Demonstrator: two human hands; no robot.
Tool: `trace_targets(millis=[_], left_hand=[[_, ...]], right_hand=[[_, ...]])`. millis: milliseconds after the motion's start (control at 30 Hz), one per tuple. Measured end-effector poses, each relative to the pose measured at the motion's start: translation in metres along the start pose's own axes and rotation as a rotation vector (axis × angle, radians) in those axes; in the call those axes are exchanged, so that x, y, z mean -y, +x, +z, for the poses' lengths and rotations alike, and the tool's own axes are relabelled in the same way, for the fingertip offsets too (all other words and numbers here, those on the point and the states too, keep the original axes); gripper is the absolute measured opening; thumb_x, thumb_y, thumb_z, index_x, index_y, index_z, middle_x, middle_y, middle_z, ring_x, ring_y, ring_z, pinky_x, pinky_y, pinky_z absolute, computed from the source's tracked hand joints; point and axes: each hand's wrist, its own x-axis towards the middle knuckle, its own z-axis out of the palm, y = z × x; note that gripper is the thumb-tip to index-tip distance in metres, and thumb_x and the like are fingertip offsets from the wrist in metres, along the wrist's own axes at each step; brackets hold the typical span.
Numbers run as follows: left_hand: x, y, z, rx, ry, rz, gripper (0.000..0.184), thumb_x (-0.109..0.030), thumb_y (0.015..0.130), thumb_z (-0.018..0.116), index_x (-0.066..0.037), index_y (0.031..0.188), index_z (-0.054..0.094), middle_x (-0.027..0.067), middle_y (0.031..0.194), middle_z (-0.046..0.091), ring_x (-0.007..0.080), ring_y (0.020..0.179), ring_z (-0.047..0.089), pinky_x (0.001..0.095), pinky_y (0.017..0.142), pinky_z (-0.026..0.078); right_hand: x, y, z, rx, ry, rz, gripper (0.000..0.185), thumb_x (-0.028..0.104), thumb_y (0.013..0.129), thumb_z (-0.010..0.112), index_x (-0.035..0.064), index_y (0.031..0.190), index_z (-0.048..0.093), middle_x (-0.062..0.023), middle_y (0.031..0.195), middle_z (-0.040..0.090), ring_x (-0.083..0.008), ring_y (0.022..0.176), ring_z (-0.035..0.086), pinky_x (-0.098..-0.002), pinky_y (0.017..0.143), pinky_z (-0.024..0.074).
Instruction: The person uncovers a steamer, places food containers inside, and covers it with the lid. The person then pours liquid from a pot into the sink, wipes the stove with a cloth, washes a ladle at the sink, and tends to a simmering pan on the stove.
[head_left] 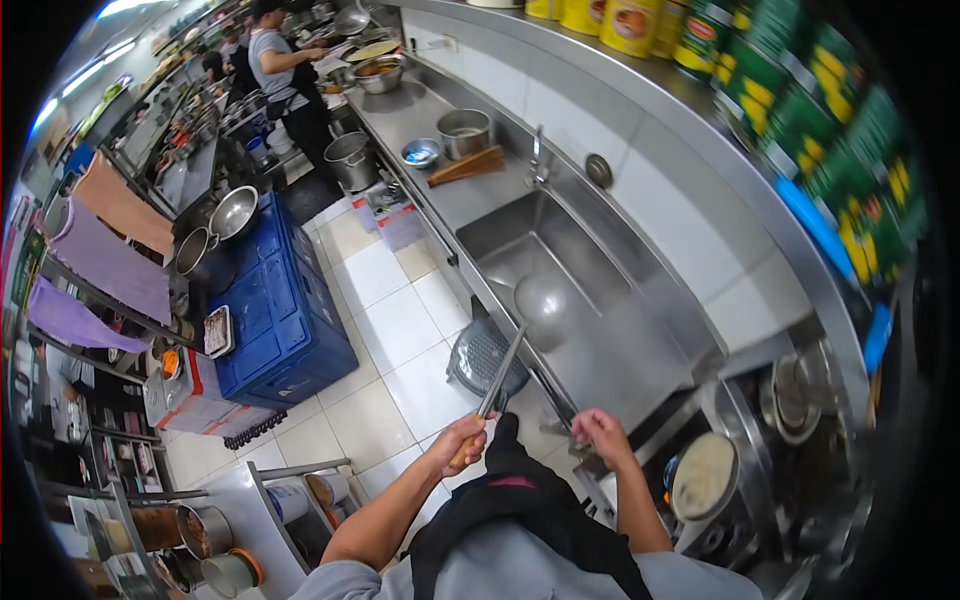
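My left hand (463, 443) is wrapped round the wooden grip of a long-handled metal ladle (505, 365). Its round bowl (541, 298) is over the near part of the steel sink (500, 232); whether it touches the metal I cannot tell. My right hand (601, 436) hovers by the near edge of the counter, fingers curled in, with nothing visible in them. To the right of that hand, a pot of pale, creamy-looking contents (704, 477) sits on the stove.
Beyond the sink are a faucet (538, 160), wooden pieces (468, 166), a pot (464, 132) and a small bowl (421, 152). A dark stool (485, 360) stands on the floor below. Blue chest (285, 320) at left; cans (800, 100) line the upper-right shelf. A person (283, 65) works farther back.
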Motion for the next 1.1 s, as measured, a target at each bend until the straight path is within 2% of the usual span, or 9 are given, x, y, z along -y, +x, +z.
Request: trace_targets(millis=[200,367,500,633,800,867,900,1000,1100], left_hand=[[-0.064,0.036,-0.018,-0.103,0.07,0.016,0.031,-0.024,0.1,0.057,-0.011,0.128,0.051,-0.0031,0.066,0.047,0.0032,0.049,0.044,0.019,0.039,0.037],[-0.124,0.044,-0.027,-0.242,0.274,0.02,0.026,-0.027,0.097,0.058,-0.01,0.116,0.054,-0.0024,0.068,0.051,0.0039,0.049,0.048,0.0198,0.038,0.038],[-0.176,0.057,-0.053,-0.217,0.293,-0.01,0.02,-0.03,0.096,0.06,-0.013,0.105,0.053,-0.0035,0.065,0.051,0.0037,0.048,0.047,0.0206,0.039,0.039],[-0.246,0.074,-0.082,-0.093,0.3,-0.088,0.021,-0.032,0.097,0.059,-0.013,0.107,0.054,-0.0025,0.068,0.051,0.0044,0.051,0.047,0.0209,0.04,0.039],[-0.328,0.1,-0.118,0.002,0.239,-0.257,0.046,-0.03,0.099,0.057,-0.006,0.137,0.047,-0.0005,0.071,0.049,0.0046,0.054,0.046,0.0199,0.042,0.038],[-0.355,0.115,-0.132,0.039,0.226,-0.308,0.045,-0.029,0.099,0.056,-0.006,0.138,0.046,-0.0004,0.071,0.049,0.0051,0.053,0.047,0.0201,0.041,0.038],[-0.367,0.122,-0.137,0.044,0.212,-0.328,0.045,-0.028,0.1,0.055,-0.006,0.138,0.046,-0.0004,0.071,0.049,0.0054,0.052,0.047,0.0203,0.041,0.038],[-0.392,0.148,-0.138,0.077,0.166,-0.4,0.038,-0.026,0.1,0.054,-0.006,0.132,0.048,0.0008,0.071,0.049,0.0068,0.05,0.044,0.0207,0.04,0.037],[-0.404,0.168,-0.131,0.099,0.075,-0.473,0.029,-0.025,0.1,0.053,-0.007,0.122,0.051,0.0021,0.073,0.05,0.0076,0.05,0.043,0.021,0.04,0.036]], right_hand=[[0.115,0.274,-0.028,-0.043,-0.075,-0.341,0.031,0.033,0.098,0.062,0.0088,0.116,0.063,-0.0013,0.102,0.064,-0.01,0.084,0.061,-0.0269,0.073,0.0502],[0.172,0.486,-0.069,-0.057,-0.351,-0.137,0.048,0.032,0.097,0.058,0.0151,0.141,0.052,-0.0037,0.14,0.053,-0.0213,0.12,0.053,-0.0462,0.098,0.0435],[0.163,0.642,-0.129,-0.162,-0.524,-0.211,0.049,0.03,0.099,0.055,0.0145,0.144,0.048,-0.0033,0.133,0.058,-0.0184,0.115,0.057,-0.0321,0.093,0.0451],[0.178,0.658,-0.093,-0.28,-0.226,-0.062,0.05,0.034,0.099,0.056,0.0122,0.144,0.049,-0.0043,0.132,0.059,-0.0175,0.113,0.057,-0.03,0.092,0.0442],[0.198,0.635,-0.067,-0.283,-0.569,-0.11,0.044,0.012,0.092,0.059,0.0067,0.136,0.056,-0.0065,0.107,0.063,-0.015,0.095,0.058,-0.0305,0.084,0.0468],[0.176,0.644,-0.075,-0.355,-0.721,-0.678,0.039,0.006,0.09,0.058,0.0064,0.129,0.059,-0.0023,0.098,0.06,-0.0101,0.087,0.054,-0.0238,0.075,0.0442],[0.201,0.623,-0.056,-0.31,-0.48,-0.344,0.037,0.001,0.086,0.056,0.0051,0.123,0.059,-0.0056,0.106,0.063,-0.0161,0.101,0.058,-0.0271,0.084,0.0465],[0.183,0.615,-0.064,-0.144,-0.663,-0.536,0.037,-0.004,0.08,0.054,0.005,0.116,0.059,-0.0116,0.116,0.065,-0.0229,0.114,0.06,-0.0314,0.093,0.046],[0.205,0.558,-0.031,0.159,-1.242,-0.025,0.011,0.005,0.093,0.053,0.0053,0.102,0.059,-0.0121,0.116,0.065,-0.0263,0.116,0.06,-0.0372,0.102,0.0456]])
